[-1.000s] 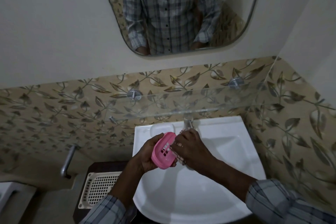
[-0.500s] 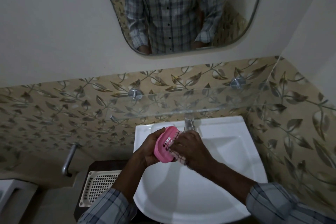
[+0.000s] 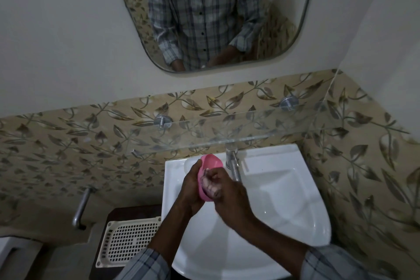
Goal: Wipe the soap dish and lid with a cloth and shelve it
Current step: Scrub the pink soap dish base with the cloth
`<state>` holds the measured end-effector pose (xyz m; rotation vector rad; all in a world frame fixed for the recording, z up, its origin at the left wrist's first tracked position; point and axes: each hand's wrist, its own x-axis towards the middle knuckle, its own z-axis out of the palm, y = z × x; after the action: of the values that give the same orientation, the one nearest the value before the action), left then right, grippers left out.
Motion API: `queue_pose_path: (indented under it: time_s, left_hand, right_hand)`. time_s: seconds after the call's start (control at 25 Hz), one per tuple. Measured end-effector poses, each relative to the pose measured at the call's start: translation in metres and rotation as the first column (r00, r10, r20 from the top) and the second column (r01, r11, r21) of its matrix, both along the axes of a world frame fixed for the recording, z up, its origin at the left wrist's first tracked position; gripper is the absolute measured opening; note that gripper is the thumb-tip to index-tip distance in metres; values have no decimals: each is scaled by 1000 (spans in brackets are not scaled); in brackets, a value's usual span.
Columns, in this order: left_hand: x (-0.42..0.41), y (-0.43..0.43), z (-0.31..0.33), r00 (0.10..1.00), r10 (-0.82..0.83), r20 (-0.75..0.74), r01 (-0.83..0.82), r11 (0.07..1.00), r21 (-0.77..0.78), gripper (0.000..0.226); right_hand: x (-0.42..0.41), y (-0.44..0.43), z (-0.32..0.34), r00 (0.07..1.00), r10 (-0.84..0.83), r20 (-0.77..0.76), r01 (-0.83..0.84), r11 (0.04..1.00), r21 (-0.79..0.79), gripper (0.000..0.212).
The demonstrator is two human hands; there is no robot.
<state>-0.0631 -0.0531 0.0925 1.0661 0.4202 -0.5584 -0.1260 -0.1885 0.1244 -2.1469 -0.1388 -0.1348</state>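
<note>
Gripping the pink soap dish [image 3: 210,162] from its left side, our left hand [image 3: 191,186] curls its fingers and thumb round the rim and holds the dish tilted on edge, with the hollow facing right. Our right hand [image 3: 230,195] has its fingers curled round a bunched, pale checked cloth [image 3: 212,186] and presses the cloth into that hollow. Motion blur hides the exact position of the fingertips.

We hold the dish and both hands above the rear left part of the white sink [image 3: 284,188]. The dish is just beside the metal tap [image 3: 231,161], which stands to its right.

A glass shelf [image 3: 227,130] runs across the wall above the sink, carried on two round metal brackets [image 3: 162,121] set in a band of leaf-patterned tile [image 3: 68,143]. Higher up, a mirror [image 3: 291,18] reflects our checked shirt and forearms.

To the left of the sink, a white perforated tray [image 3: 129,241] lies on a dark surface. A metal bar [image 3: 80,207] projects from the wall beyond it.
</note>
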Motion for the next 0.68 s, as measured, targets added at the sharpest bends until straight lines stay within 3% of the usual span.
queue_pose_path:
  time_s: [0.08, 0.16, 0.28, 0.36, 0.48, 0.56, 0.64, 0.68]
  left_hand:
    - [-1, 4, -2, 998, -6, -56, 4, 1000, -29, 58]
    - [-5, 9, -5, 994, -40, -99, 36, 998, -45, 58]
    - [-7, 15, -6, 977, -99, -190, 83, 992, -91, 64]
    - [-6, 17, -4, 962, -141, -233, 111, 984, -140, 66]
    - [-3, 16, -5, 965, -147, -219, 106, 977, -187, 56]
    - [-7, 14, -2, 961, -161, -224, 111, 969, -223, 54]
    - [-13, 13, 1, 954, -202, -222, 137, 951, -277, 50]
    - [-14, 14, 1, 952, -208, -223, 131, 940, -315, 47]
  right_hand:
    - [-4, -16, -8, 960, 279, -2, -278, 955, -105, 53]
    - [16, -40, -7, 931, 365, 16, -356, 917, -180, 42]
    - [53, -58, 12, 997, -2, 72, -2, 998, 58, 32]
    - [57, -48, 12, 970, -107, 218, 110, 994, -2, 30]
    - [17, -19, -17, 952, 132, 277, -124, 991, -45, 33]
    - [-3, -22, -39, 835, 381, 398, -311, 922, -230, 25]
    - [15, -39, -48, 668, 514, 538, -327, 853, -408, 22]
    - [23, -42, -50, 644, 533, 549, -297, 835, -462, 17]
